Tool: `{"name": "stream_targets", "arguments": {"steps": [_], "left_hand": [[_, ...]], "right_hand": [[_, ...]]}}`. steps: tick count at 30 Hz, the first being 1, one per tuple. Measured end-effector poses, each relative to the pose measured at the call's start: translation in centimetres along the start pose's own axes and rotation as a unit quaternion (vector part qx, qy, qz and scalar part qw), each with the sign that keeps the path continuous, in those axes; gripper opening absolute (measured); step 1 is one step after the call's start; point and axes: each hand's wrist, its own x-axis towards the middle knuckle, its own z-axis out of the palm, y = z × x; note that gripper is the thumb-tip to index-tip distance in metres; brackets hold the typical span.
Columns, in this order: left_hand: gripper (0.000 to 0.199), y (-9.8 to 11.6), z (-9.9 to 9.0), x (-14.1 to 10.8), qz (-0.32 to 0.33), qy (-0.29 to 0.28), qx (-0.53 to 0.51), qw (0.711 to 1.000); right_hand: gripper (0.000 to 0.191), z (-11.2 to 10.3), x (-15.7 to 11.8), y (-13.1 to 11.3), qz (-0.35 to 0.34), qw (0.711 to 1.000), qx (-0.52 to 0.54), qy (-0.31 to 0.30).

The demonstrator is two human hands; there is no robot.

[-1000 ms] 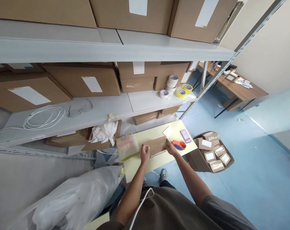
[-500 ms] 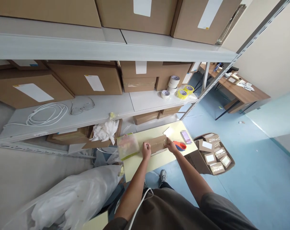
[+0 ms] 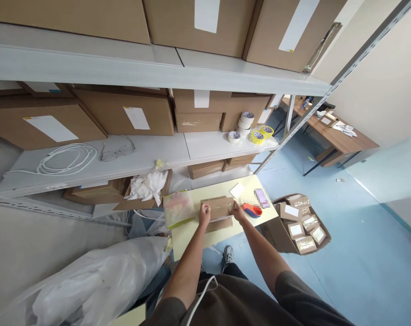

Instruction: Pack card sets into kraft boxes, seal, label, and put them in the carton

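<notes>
A small cardboard box (image 3: 219, 208) lies on the pale yellow tabletop (image 3: 188, 240), with a brown flap (image 3: 219, 225) sticking out on its near side and shiny tape on it. My left hand (image 3: 204, 214) is closed on its left end, fingers bent at the corner. At the right end my right hand (image 3: 237, 212) pinches the edge between thumb and fingers. Just right of that hand rests an orange and blue tape dispenser (image 3: 252, 210). A white card (image 3: 237, 190) lies behind the box. To the left is a clear plastic bag (image 3: 179, 206) with a green edge.
An open carton (image 3: 276, 233) of small taped boxes stands on the floor at right. Shelving (image 3: 151, 156) ahead holds large cartons, tape rolls (image 3: 246, 120), glasses (image 3: 117, 151) and a coiled white cable (image 3: 66, 159). A big plastic sack (image 3: 100, 280) fills the lower left.
The box has turned, and a brown flap now shows on its near side. Both hands have stayed at its ends and shifted slightly. The camera view has moved a little.
</notes>
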Motion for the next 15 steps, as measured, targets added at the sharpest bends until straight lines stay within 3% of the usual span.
{"name": "stream_targets", "arguments": {"steps": [3, 6, 12, 15], "left_hand": [[0.049, -0.6, 0.7, -0.8, 0.021, 0.031, 0.002, 0.999], [0.07, 0.2, 1.4, -1.2, -0.026, 0.041, 0.033, 0.998], [0.082, 2.0, 2.1, -1.1, -0.109, 0.053, 0.12, 0.985], [0.081, 2.2, 2.1, -1.0, -0.12, 0.049, 0.152, 0.98]], "right_hand": [[0.091, 0.2, -0.2, 0.8, 0.013, 1.0, -0.016, -0.009], [0.086, 0.0, -0.3, 0.1, 0.026, 0.994, -0.104, -0.004], [0.075, -0.4, -0.3, -2.5, 0.041, 0.973, -0.226, -0.021], [0.072, -1.4, -0.6, -3.0, -0.012, 0.964, -0.258, -0.059]]}}
